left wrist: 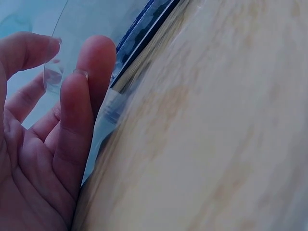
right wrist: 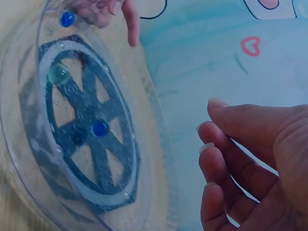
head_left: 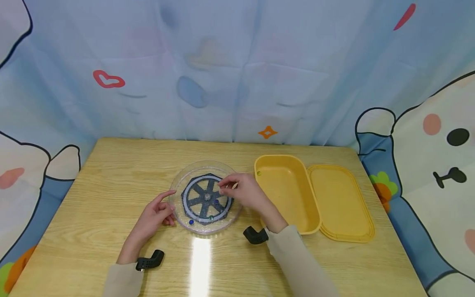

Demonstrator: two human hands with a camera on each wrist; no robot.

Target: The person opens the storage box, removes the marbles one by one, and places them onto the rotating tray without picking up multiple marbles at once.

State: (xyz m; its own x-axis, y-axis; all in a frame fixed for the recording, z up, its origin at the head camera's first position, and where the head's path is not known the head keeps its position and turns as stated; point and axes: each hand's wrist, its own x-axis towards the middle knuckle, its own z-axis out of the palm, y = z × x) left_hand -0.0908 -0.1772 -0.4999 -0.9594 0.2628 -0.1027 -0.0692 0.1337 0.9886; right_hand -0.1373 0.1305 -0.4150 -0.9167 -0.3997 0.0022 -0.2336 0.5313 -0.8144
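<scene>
A clear round dish [head_left: 237, 214] lies over a dark wheel-like shape with six spokes [head_left: 204, 210]. In it are a dark blue marble [head_left: 191, 222], a greenish clear marble [right wrist: 59, 74] and another blue marble [right wrist: 100, 128] near the hub. My left hand [head_left: 154, 215] rests against the dish's left rim with loosely bent fingers, the index finger reaching along the edge. Over the dish's right side hovers my right hand [head_left: 245, 192]. Its thumb and fingertips come close together, and nothing shows between them in the right wrist view.
Right of the dish stands a yellow box [head_left: 293, 198] with a small yellow-green marble [head_left: 259, 173] at its upper left corner. A yellow lid [head_left: 341, 202] lies flat beside it. Behind the wooden table [head_left: 92, 185] hangs a printed blue curtain [head_left: 222, 62].
</scene>
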